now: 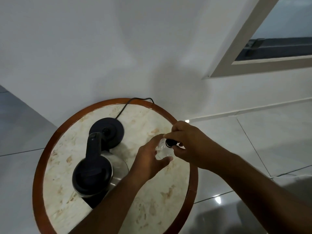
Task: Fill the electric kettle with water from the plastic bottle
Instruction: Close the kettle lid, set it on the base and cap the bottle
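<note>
While your left hand (148, 159) grips the thin, likely crushable plastic bottle (163, 150), hold its body lightly; your right hand (184, 139) pinches the cap (170, 143).

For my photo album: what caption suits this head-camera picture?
Left hand steadies the plastic bottle while right hand grips its black cap, beside the closed electric kettle.

Round tabletop (145, 208) against wall. Kettle (94, 174) stands at 9 o'clock, off its base (108, 132), which sits just behind at 11; cord (125, 105) runs off the rim at 12. Bottle (163, 150) at 3, between both hands.
</note>
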{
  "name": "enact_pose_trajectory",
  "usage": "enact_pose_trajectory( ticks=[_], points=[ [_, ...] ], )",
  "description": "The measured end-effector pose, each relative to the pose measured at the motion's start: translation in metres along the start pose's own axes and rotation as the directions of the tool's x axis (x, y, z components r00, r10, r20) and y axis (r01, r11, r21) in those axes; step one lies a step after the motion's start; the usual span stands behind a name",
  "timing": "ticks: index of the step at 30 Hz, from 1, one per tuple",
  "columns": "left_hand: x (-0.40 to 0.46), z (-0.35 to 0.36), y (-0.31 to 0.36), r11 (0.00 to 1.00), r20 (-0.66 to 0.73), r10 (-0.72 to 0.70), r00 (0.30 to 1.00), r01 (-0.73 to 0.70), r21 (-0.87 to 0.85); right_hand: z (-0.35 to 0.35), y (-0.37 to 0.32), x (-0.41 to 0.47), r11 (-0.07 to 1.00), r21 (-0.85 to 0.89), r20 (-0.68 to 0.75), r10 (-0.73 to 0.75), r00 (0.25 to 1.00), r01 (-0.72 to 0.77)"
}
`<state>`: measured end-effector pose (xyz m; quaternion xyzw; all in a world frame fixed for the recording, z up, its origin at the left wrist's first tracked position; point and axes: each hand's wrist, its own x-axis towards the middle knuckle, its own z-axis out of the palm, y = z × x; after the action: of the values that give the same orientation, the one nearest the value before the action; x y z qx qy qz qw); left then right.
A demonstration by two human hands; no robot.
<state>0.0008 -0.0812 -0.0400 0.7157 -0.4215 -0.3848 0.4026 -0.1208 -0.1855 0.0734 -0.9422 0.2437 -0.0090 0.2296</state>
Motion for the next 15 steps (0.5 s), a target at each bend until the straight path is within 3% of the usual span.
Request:
enact_pose_trajectory(
  ticks=[9,15],
  points=[
    [0.008,-0.005,-0.004,0.997,0.044,0.001,0.999,-0.004,0.077,0.002,-0.01,0.024,0.954,-0.293,0.058,-0.053,0.997,0.068],
    [0.01,-0.004,-0.001,0.999,0.048,0.006,0.999,-0.008,0.05,0.003,-0.009,0.022,0.945,-0.302,-0.011,0.126,0.992,-0.124]
  ],
)
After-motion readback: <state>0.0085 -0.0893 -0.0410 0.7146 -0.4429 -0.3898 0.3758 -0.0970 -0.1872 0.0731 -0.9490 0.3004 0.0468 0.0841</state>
